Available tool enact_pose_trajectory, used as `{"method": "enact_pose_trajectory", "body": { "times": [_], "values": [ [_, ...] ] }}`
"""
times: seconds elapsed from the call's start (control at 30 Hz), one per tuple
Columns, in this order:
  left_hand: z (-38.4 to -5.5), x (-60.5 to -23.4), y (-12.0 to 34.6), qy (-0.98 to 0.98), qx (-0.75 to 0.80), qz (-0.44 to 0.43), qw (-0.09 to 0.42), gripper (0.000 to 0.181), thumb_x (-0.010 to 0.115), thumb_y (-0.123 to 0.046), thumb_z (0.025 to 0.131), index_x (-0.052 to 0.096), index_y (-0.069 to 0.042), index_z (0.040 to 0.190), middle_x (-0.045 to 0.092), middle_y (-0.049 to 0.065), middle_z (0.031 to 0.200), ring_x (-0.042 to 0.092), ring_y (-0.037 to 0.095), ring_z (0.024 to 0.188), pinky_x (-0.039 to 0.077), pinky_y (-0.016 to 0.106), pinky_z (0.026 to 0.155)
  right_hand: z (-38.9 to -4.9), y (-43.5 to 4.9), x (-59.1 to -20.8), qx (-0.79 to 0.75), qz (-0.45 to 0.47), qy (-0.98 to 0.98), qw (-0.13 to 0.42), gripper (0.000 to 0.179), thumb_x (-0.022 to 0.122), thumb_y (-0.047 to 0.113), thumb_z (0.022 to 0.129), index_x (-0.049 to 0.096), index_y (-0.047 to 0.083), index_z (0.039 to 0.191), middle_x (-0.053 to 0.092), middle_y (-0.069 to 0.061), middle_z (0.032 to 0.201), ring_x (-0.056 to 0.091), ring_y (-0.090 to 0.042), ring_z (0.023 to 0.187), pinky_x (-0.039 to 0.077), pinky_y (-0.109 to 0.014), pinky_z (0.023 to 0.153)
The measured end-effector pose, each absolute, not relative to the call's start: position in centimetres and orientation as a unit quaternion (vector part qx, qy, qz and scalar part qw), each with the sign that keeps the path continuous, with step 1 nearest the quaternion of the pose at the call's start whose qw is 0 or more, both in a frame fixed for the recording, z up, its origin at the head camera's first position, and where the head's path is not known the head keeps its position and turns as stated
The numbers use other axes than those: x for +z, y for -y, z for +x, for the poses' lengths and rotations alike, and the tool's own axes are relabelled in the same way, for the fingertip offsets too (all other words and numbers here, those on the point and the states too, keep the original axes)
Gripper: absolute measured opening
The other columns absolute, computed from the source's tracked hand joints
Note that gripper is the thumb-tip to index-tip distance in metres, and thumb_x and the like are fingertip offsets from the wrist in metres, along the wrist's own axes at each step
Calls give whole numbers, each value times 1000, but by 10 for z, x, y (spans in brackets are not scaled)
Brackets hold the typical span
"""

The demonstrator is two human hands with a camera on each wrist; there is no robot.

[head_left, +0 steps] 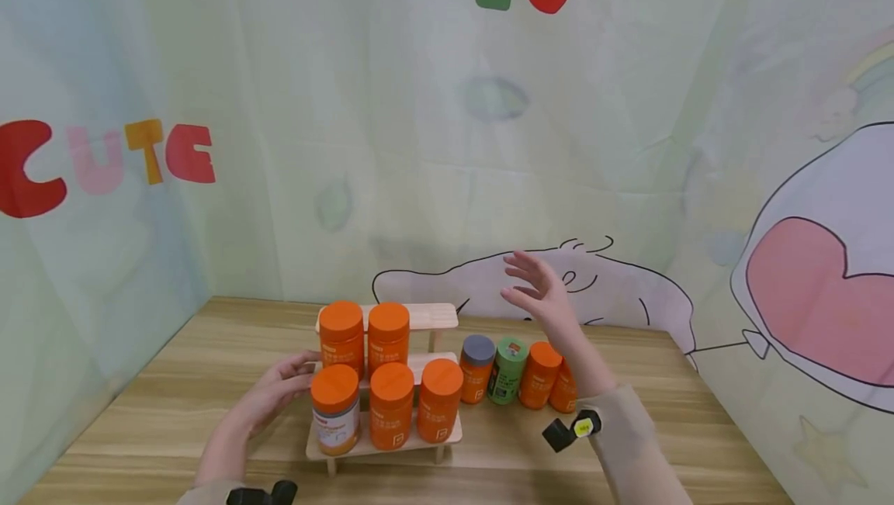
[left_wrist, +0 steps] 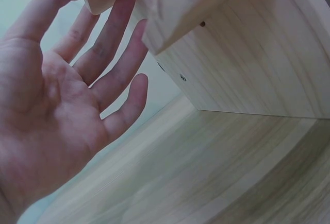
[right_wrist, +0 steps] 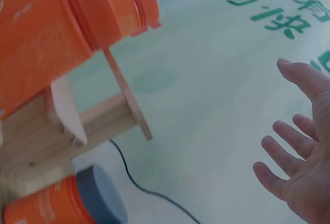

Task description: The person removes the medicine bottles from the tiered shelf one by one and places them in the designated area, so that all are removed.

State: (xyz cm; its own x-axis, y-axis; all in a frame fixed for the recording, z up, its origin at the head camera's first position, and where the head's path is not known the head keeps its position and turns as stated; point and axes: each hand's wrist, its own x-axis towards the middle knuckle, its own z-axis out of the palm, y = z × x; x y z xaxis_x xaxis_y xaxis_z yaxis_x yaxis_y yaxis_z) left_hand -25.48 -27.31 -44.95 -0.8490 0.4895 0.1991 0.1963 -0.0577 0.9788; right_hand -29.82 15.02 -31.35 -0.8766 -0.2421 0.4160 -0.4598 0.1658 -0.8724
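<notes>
A small wooden tiered rack (head_left: 434,317) stands on the table, carrying several orange jars. Three are on the front tier: a jar with a white label (head_left: 337,427) at the left and two orange jars, the middle one (head_left: 391,412) and the right one (head_left: 440,404). Two more orange jars (head_left: 342,342) stand behind them. My left hand (head_left: 279,389) is at the rack's left side, fingertips right at the ends of its boards (left_wrist: 175,18), palm empty. My right hand (head_left: 541,292) is raised above the table, right of the rack, fingers spread and holding nothing.
Right of the rack stand an orange jar with a blue-grey lid (head_left: 478,369), a green jar (head_left: 508,371) and two more orange jars (head_left: 541,375). A printed cloth (head_left: 433,140) hangs behind the wooden table (head_left: 168,381). A thin dark cable (right_wrist: 149,190) shows in the right wrist view.
</notes>
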Motion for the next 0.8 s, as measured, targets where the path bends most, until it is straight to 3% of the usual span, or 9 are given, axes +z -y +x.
{"method": "enact_pose_trajectory", "body": {
  "times": [0.3, 0.8],
  "values": [
    [-252, -449, 274, -692, 676, 229, 108, 34, 44, -10, 102, 59, -38, 114, 62, -16, 112, 59, 0, 103, 46, 16, 89, -295, -108, -297, 599, 288, 745, 61, 65, 68, 9, 88, 38, 10, 147, 47, -15, 148, 46, -31, 133, 38, -52, 110],
    [-253, -448, 273, -696, 668, 241, 103, 31, 44, -11, 102, 57, -34, 118, 63, -17, 113, 61, 1, 104, 47, 17, 90, -284, -55, -303, 593, 339, 730, -13, 73, 74, 22, 87, 37, 12, 148, 45, -13, 149, 44, -30, 136, 38, -50, 110]
  ]
}}
